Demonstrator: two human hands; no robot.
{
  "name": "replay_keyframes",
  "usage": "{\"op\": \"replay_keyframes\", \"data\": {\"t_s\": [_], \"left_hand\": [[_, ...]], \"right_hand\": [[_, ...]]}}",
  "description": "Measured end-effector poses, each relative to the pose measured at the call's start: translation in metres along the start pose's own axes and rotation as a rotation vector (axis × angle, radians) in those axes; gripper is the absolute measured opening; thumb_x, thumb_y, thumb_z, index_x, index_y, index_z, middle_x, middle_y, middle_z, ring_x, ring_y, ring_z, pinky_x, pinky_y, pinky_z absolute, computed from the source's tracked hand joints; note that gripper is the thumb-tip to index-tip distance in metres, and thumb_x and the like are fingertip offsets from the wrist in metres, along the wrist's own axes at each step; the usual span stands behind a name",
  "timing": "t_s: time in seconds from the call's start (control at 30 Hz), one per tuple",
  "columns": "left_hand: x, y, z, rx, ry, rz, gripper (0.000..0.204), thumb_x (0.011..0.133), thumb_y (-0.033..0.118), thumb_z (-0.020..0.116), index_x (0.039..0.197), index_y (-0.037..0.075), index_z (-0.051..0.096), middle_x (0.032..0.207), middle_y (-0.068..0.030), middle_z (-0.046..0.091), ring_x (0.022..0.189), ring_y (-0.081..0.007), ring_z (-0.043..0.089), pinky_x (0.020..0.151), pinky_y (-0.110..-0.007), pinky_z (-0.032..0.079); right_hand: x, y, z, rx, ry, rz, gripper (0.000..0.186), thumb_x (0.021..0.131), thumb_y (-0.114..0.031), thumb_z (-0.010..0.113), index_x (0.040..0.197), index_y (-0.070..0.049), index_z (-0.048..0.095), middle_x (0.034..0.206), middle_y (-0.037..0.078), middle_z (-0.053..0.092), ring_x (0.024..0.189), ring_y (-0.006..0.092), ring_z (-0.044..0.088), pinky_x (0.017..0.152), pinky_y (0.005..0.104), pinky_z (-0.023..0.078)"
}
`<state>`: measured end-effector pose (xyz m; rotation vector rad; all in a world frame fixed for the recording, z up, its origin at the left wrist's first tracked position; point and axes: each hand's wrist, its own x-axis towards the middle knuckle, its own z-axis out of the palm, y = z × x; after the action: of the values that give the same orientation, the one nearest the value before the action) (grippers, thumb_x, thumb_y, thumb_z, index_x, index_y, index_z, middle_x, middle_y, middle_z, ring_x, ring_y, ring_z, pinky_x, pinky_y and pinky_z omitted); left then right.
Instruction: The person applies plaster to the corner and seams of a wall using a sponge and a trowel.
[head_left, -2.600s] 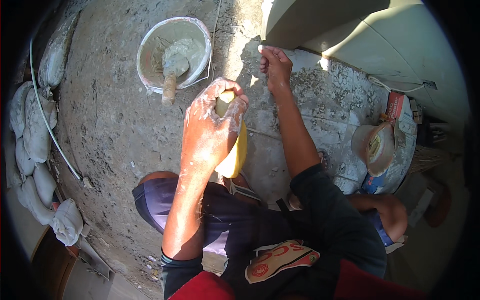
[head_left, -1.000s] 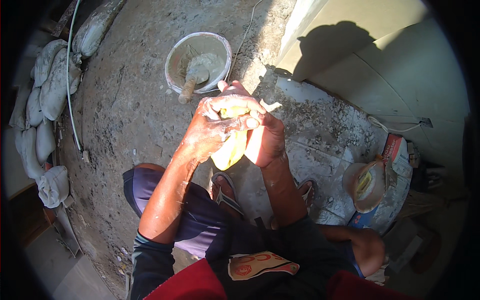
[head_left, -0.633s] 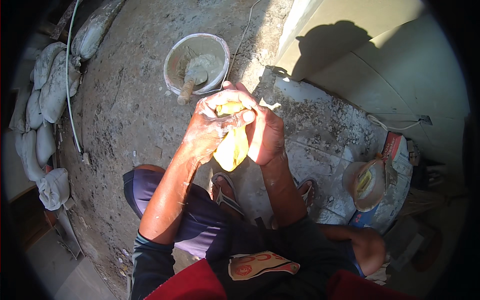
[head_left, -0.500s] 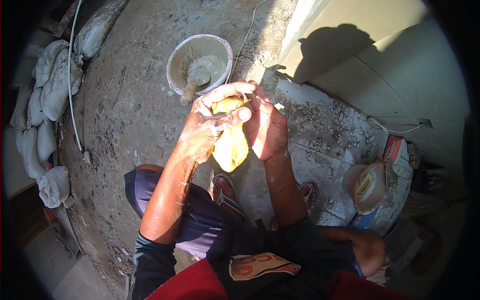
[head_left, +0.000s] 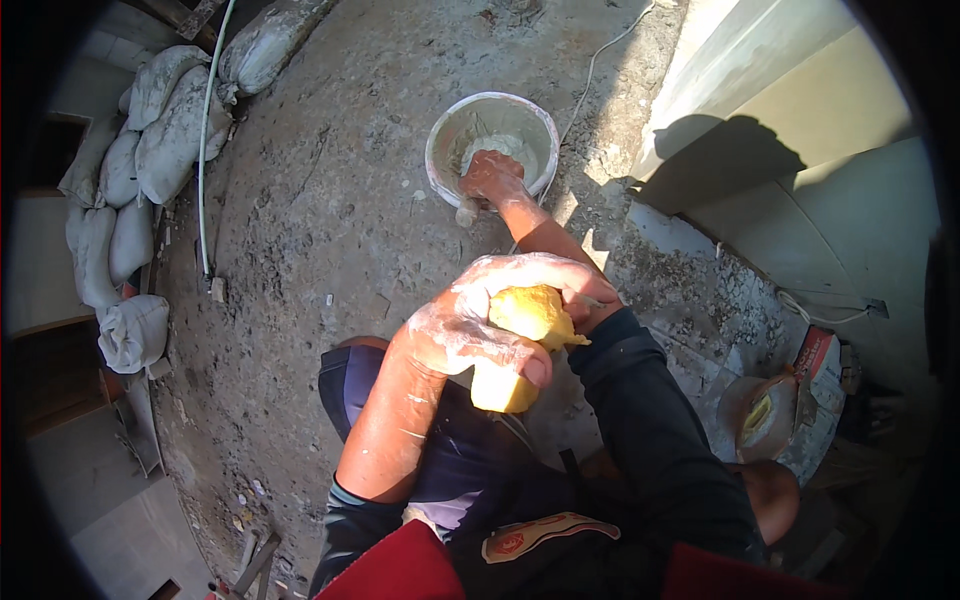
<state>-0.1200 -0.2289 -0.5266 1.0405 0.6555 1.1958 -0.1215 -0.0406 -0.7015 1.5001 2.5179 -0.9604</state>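
My left hand (head_left: 450, 315), smeared with white paste, is wrapped round a yellow sponge (head_left: 532, 313). Squeezed in the middle, the sponge bulges out above and below my thumb. My right hand (head_left: 493, 178) reaches forward into a round, white-rimmed bucket (head_left: 440, 170) and is closed on the handle of a trowel (head_left: 467, 212). Only the handle's end shows, poking out beside my hand at the near rim; the blade is hidden. Pale wet plaster (head_left: 510, 147) lies in the bucket beyond my fingers.
Stacked white sacks (head_left: 180, 150) stand along the left, beside a pale hose (head_left: 206, 150). A thin cable (head_left: 590, 75) runs past the bucket. At right are a tan tub (head_left: 765, 420), a red-and-white box (head_left: 818, 355) and a wall (head_left: 840, 200). The concrete floor (head_left: 290, 230) is rough.
My right hand has left the sponge, stretched forward into the bucket and taken hold of the trowel handle. My left hand keeps the sponge, now lower and further right in view.
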Motion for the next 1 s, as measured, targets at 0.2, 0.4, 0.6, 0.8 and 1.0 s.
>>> {"op": "replay_keyframes", "data": {"t_s": [0.2, 0.4, 0.6, 0.8, 1.0], "left_hand": [[-0.002, 0.015, -0.005, 0.13, -0.104, -0.059, 0.075, 0.057, 0.034, 0.084, 0.123, 0.005, 0.064, 0.096, -0.006, 0.065, 0.098, -0.0216, 0.062, 0.09, -0.035, 0.049], [0.008, 0.024, -0.004, 0.222, -0.055, 0.019, 0.076, 0.054, 0.032, 0.086, 0.125, 0.013, 0.064, 0.091, -0.0027, 0.063, 0.092, -0.0193, 0.061, 0.086, -0.034, 0.049], [0.013, 0.018, 0.0, 0.197, -0.103, -0.056, 0.075, 0.057, 0.036, 0.085, 0.126, 0.015, 0.063, 0.092, -0.0032, 0.062, 0.091, -0.0186, 0.061, 0.083, -0.034, 0.049], [0.018, 0.012, 0.008, 0.259, -0.061, 0.028, 0.087, 0.054, 0.052, 0.084, 0.124, 0.004, 0.062, 0.089, -0.0074, 0.062, 0.084, -0.0208, 0.061, 0.076, -0.035, 0.048], [0.007, 0.016, 0.013, -0.136, 0.238, -0.153, 0.096, 0.066, 0.032, 0.085, 0.147, 0.008, 0.041, 0.094, -0.0045, 0.061, 0.076, -0.0139, 0.057, 0.067, -0.027, 0.046]], "right_hand": [[0.012, -0.015, 0.013, 0.1, 0.042, 0.113, 0.051, 0.057, -0.03, 0.072, 0.1, -0.003, 0.073, 0.11, 0.017, 0.07, 0.104, 0.0306, 0.067, 0.086, 0.0406, 0.052], [-0.017, 0.032, -0.099, 0.305, -0.188, 0.16, 0.038, 0.059, -0.034, 0.074, 0.074, 0.0, 0.07, 0.071, 0.011, 0.066, 0.064, 0.0203, 0.063, 0.059, 0.0342, 0.049], [-0.075, 0.072, -0.112, 0.339, -0.301, -0.056, 0.043, 0.071, -0.04, 0.068, 0.077, 0.002, 0.068, 0.074, 0.009, 0.064, 0.07, 0.0163, 0.058, 0.064, 0.0307, 0.045], [-0.126, 0.081, -0.07, 0.242, 0.068, -0.335, 0.048, 0.083, -0.029, 0.069, 0.115, 0.004, 0.056, 0.096, 0.023, 0.068, 0.084, 0.0354, 0.067, 0.075, 0.0431, 0.051], [-0.118, 0.079, -0.01, 0.063, 0.151, -0.443, 0.044, 0.086, -0.025, 0.064, 0.12, -0.003, 0.047, 0.097, 0.02, 0.067, 0.088, 0.0431, 0.066, 0.076, 0.0497, 0.053]]}}
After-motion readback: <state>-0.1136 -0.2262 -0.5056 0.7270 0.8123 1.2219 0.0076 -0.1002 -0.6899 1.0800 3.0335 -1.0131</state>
